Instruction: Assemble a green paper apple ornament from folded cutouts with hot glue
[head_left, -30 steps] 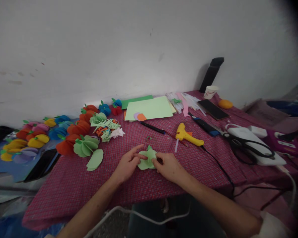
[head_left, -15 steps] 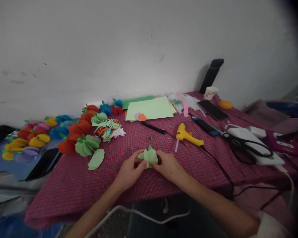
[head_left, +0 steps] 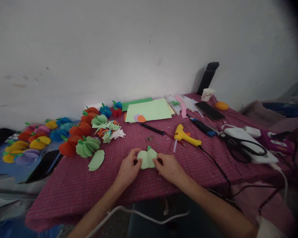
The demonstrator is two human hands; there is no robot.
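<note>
Left of the glue gun (head_left: 186, 136), green paper (head_left: 144, 160) sits between left hand (head_left: 128, 167) and right hand (head_left: 170, 167)! Each grip pinches an edge, narrowly.

Left hand (head_left: 128, 167) and right hand (head_left: 171, 168) bare; left forearm (head_left: 103, 203) and right forearm (head_left: 208, 205) bare too, slim. Off-white sleeve (head_left: 266, 228) shows near the right elbow, cuff detail too blurred to tell.

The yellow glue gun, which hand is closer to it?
The right hand: it's on the near side of the yellow glue gun, slightly left. The left hand is farther left, across the green paper shape.
</note>
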